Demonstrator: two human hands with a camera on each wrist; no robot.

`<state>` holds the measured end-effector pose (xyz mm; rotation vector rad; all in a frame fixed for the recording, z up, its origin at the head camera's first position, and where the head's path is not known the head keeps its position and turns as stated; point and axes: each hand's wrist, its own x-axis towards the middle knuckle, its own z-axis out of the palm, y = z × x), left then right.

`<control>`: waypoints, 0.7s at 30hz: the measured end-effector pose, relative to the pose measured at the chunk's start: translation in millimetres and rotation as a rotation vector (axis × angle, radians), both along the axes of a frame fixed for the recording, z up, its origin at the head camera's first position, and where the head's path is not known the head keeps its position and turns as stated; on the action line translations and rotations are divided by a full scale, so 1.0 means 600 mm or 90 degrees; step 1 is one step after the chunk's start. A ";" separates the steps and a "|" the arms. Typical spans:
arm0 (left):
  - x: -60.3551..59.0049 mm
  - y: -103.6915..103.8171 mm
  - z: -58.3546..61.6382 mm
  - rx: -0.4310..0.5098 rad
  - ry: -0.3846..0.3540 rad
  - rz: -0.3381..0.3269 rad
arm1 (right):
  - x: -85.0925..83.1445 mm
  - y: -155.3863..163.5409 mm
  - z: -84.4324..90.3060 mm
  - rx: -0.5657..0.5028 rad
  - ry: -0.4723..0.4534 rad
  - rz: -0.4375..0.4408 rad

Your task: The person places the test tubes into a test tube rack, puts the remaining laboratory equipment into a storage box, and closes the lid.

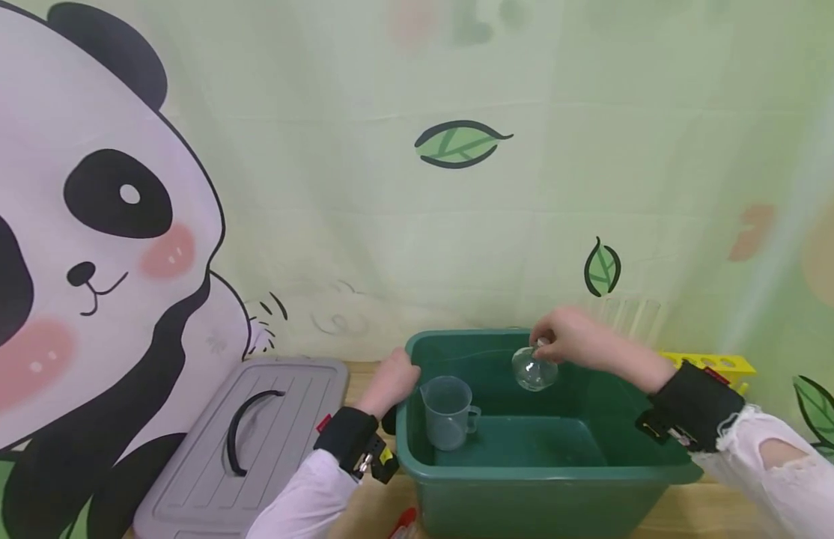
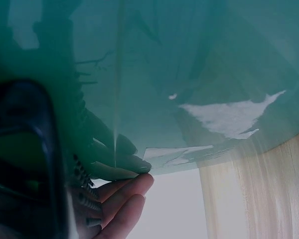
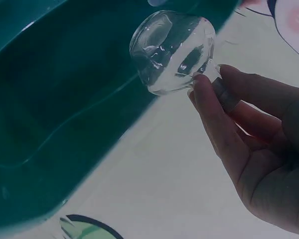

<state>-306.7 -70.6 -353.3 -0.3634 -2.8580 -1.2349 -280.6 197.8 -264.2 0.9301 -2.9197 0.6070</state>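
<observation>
My right hand [image 1: 565, 337] pinches a squat, round, clear glass vessel [image 1: 534, 369] by its short neck. The vessel hangs above the inside of a green plastic tub [image 1: 525, 473], near its back wall. In the right wrist view, thumb and fingertips close on the neck of the tilted vessel [image 3: 172, 52]. At the tub's left rim, my left hand [image 1: 393, 378] has its fingertips against the glossy outer wall, which mirrors them in the left wrist view. A clear plastic measuring jug [image 1: 448, 412] with a handle stands inside the tub, toward the left.
Left of the tub lies a grey ribbed lid [image 1: 289, 419] with a black handle [image 1: 236, 434]. Behind the tub's right end is a yellow rack [image 1: 716, 363] with upright clear tubes [image 1: 635, 318]. Something red [image 1: 405, 518] lies by the front left corner. A panda-print curtain [image 1: 363, 224] hangs behind.
</observation>
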 end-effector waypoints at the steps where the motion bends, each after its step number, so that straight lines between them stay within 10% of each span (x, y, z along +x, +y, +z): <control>1: 0.000 0.000 0.001 0.000 0.002 -0.002 | -0.004 -0.005 -0.005 0.003 0.001 0.006; 21: -0.001 -0.002 0.000 0.004 -0.013 0.004 | -0.053 -0.066 -0.106 0.074 -0.043 0.075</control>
